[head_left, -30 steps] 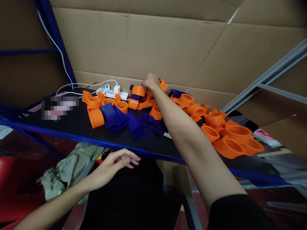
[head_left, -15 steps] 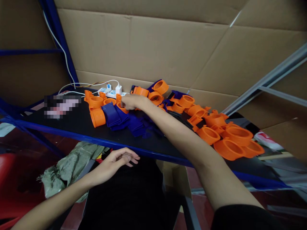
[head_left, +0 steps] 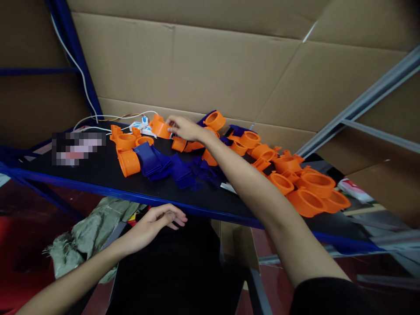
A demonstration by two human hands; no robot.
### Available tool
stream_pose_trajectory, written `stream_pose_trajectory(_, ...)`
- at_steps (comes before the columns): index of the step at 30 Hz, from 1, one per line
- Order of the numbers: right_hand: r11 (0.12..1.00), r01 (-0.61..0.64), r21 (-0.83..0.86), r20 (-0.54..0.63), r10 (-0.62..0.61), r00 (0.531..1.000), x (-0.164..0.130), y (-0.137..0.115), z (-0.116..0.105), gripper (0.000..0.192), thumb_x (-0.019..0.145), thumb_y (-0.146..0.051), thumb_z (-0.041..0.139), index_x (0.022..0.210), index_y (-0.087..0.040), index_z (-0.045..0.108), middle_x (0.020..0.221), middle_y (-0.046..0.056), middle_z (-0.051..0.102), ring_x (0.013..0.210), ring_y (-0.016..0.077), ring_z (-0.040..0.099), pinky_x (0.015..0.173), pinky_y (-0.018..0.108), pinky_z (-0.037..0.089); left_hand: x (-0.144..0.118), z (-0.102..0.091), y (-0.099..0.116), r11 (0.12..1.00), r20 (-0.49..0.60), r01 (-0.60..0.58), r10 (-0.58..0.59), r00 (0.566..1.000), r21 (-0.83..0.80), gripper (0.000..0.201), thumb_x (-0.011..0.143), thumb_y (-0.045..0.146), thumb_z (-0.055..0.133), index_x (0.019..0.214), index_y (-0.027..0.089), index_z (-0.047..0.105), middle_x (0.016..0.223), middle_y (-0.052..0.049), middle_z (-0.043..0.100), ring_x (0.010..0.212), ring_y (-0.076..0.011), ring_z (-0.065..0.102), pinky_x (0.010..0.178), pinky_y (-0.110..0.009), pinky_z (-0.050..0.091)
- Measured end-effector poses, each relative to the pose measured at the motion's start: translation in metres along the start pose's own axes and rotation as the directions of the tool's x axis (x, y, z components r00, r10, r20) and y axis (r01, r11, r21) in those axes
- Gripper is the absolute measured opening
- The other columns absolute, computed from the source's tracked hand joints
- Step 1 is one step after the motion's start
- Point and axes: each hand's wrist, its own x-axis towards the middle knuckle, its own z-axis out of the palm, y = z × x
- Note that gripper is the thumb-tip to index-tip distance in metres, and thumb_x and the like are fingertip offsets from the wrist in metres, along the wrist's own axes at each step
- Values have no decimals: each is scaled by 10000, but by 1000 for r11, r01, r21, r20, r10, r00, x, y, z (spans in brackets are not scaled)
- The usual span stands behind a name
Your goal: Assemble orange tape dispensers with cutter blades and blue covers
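Orange ring (head_left: 160,128) in right hand (head_left: 183,128); left hand (head_left: 160,221) apart

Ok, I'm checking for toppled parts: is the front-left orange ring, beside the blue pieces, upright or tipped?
Tipped: the front-left orange ring lies on its curved wall, whereas the ring behind opens upward.

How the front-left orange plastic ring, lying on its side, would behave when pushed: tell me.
The orange plastic ring may roll on its curved wall, though the flat blue plastic pieces to its right might block it. It's probably light and stiff: similar orange rings nearby are hollow and hold their shape.
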Motion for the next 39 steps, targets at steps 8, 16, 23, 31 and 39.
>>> stream_pose_trajectory(8,947,172,270,-212,-116,970,-107,-65,-51,113,914,-241,632,924,-160,553,878,4,586,754,115,503,686,235,411,1,-1,9,874,-190,-257,193,963,-412,460,967,421,484,1330,160,592,1358,-169,623,1330,-338,509,1115,-519,376)
stream_pose_trajectory(16,924,15,382,347,-159,924,-236,-134,2,202,878,-358,713,906,-169,647,839,7,671,742,122,594,664,214,429,-4,12,22,739,-204,-122,-22,979,-663,386,947,295,573,1314,183,614,1308,-122,659,1189,-284,628,1003,-399,499)
stream_pose_trajectory(23,852,-68,520,430,-191,882,-253,-128,8,289,890,-408,686,1066,-183,725,1005,55,728,914,165,661,750,226,493,-4,25,13,734,-128,19,-143,981,-679,214,946,297,589,1072,148,678,1014,-100,724,906,-223,702,848,-363,560)
stream_pose_trajectory(31,914,-404,-32,-54,402,914,-270,-72,3,239,945,-311,588,1148,-237,691,1102,66,714,997,222,661,845,341,525,-14,26,6,889,-161,-56,-20,987,-454,361,912,298,644,1247,221,535,1081,-122,734,963,-270,710,819,-377,547)
stream_pose_trajectory(39,769,-540,-341,-138,527,838,-273,-29,17,221,943,-206,554,1062,-231,738,1092,81,729,1030,241,656,813,337,511,-11,21,9,907,-124,22,-81,989,-420,458,918,361,626,1317,176,500,889,-140,773,796,-270,744,675,-311,547)
